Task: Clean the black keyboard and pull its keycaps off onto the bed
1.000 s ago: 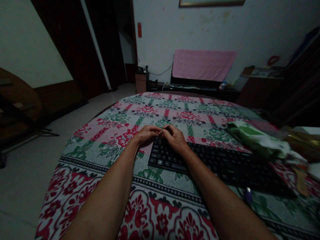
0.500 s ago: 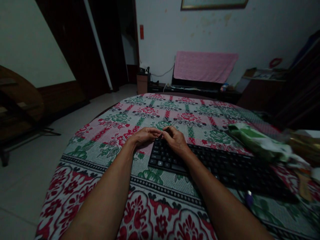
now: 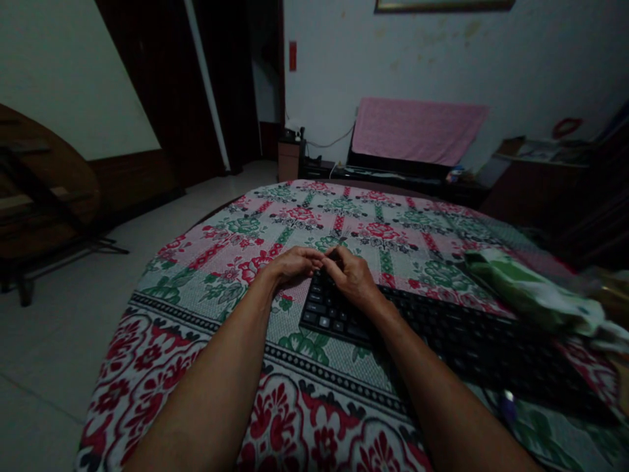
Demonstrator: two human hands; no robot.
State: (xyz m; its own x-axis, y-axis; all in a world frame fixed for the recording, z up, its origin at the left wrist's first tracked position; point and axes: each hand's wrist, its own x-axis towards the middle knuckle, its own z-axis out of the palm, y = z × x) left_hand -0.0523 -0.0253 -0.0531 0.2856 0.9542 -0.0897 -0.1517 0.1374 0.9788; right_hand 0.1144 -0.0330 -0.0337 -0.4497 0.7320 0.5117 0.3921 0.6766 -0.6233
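Keyboard on flowered cloth: left hand and right hand pinch together at its far corner, contents unclear. Wrists rested on the cloth would steady them.

No writing can be read anywhere. The keys of the black keyboard carry pale marks, too dim and small to make out. The green and white packet just beyond the keyboard's far edge shows no legible print. Neither does the red plate high up, well behind the keyboard.
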